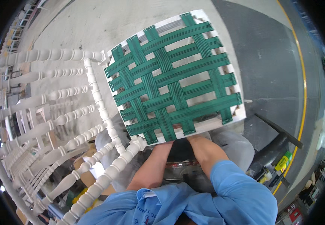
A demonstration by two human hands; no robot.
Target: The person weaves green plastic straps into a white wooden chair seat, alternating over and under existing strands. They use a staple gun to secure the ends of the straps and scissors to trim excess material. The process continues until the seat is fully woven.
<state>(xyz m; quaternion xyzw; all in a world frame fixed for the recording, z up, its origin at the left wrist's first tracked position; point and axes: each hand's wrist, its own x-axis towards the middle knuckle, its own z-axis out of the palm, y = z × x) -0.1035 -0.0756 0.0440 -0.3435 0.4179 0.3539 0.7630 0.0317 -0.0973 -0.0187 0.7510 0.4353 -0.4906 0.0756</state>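
Note:
A white chair frame lies in front of me with its seat point(239, 112) facing up toward me. Dark green webbing straps point(177, 77) are woven over and under across it, their ends fixed along the white rails. On the left, a back of white turned spindles point(63, 90) joins the seat. My left forearm point(153, 165) and my right forearm point(209, 153) both reach to the seat's near edge. Beyond that edge both hands are hidden under the frame, so neither their fingers nor any grip shows. Something black point(185, 150) shows between the forearms.
My grey-clad knees point(237, 148) are spread below the seat. To the right are a dark metal bar point(279, 129), a green-and-yellow package point(283, 162) and small items on the floor. A yellow line point(303, 86) runs along the grey floor. More white chair frames point(31, 120) stand at left.

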